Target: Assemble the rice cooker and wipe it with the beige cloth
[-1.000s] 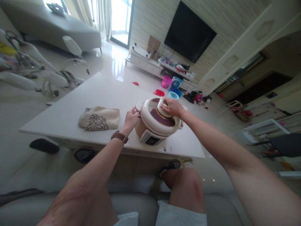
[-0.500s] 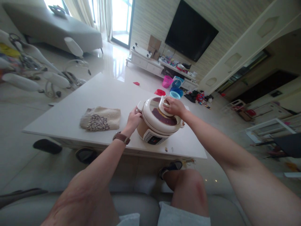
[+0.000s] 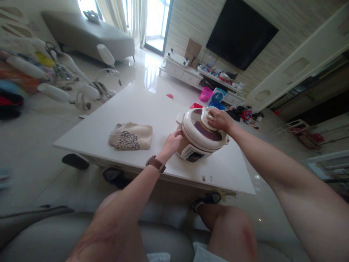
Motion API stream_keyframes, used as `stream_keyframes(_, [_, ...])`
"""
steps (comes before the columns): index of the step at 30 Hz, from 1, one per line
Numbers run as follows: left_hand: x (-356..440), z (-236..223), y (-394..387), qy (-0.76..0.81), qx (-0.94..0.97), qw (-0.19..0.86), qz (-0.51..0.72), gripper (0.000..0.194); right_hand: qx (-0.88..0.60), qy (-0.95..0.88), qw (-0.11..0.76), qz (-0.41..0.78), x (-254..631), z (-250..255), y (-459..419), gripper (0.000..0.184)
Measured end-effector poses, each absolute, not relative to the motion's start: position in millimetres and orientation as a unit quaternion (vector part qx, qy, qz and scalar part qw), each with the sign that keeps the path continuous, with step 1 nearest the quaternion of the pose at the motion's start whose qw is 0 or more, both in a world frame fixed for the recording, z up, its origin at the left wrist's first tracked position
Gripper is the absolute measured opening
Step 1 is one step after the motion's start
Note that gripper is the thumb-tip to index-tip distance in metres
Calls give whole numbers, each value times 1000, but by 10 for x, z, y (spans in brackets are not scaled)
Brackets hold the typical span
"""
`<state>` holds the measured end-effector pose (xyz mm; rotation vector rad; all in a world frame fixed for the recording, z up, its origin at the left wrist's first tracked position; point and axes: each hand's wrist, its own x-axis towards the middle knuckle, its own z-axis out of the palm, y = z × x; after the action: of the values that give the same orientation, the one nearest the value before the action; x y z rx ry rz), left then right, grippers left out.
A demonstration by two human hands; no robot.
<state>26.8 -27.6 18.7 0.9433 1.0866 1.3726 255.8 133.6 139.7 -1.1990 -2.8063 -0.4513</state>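
A cream-and-tan electric pressure cooker (image 3: 188,141) is on the white table (image 3: 89,134). Its round lid (image 3: 191,125) has a see-through top with dark red showing, and the control panel faces me. My right hand (image 3: 220,119) is closed around the lid's top handle (image 3: 206,117). My left hand (image 3: 173,142), with a brown-strapped watch (image 3: 156,163) on the wrist, presses its fingers to the cooker's left side, below the side handle (image 3: 179,118); some fingertips are hidden. Left of the cooker lies a folded beige cloth (image 3: 132,136) with a dark pattern.
Two small objects (image 3: 204,178) lie by the table's near edge. A red piece (image 3: 169,96) is toward the far edge. Beyond the table are a pink basket (image 3: 206,94), blue containers and a TV cabinet (image 3: 180,71). Exercise equipment (image 3: 81,89) stands at the left.
The view has turned left, so everything appears farther right. My left hand has dropped from the side handle to lower on the cooker. The cooker sits slightly farther from the small objects.
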Motion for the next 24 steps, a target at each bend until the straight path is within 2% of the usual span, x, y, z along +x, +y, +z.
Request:
stream_keyframes(7, [254, 170, -291, 523, 414, 526, 528, 28, -408, -895, 7, -180, 2567, 1404, 1479, 25])
stream_keyframes(12, [307, 181, -295, 526, 410, 515, 539, 20, -422, -885, -11, -198, 2484, 1526, 1445, 33])
stream_keyframes(15, [240, 261, -279, 514, 369, 484, 604, 16, -403, -888, 45, -219, 2341, 1619, 1185, 33])
stream_keyframes(17, [146, 345, -275, 510, 335, 422, 671, 16, -389, -886, 121, -222, 2155, 1559, 860, 30])
stream_keyframes(19, [45, 431, -285, 519, 310, 341, 720, 17, -338, -920, 107, -167, 1879, 1330, 468, 25])
stream_keyframes(21, [-29, 490, -305, 535, 301, 280, 738, 19, -290, -954, 42, -60, 1524, 949, 102, 23])
stream_keyframes(23, [-61, 504, -322, 548, 304, 262, 734, 21, -278, -958, 18, 64, 1127, 518, -149, 27])
stream_keyframes(24, [-65, 492, -326, 553, 309, 264, 727, 23, -296, -945, 36, 133, 929, 325, -217, 31])
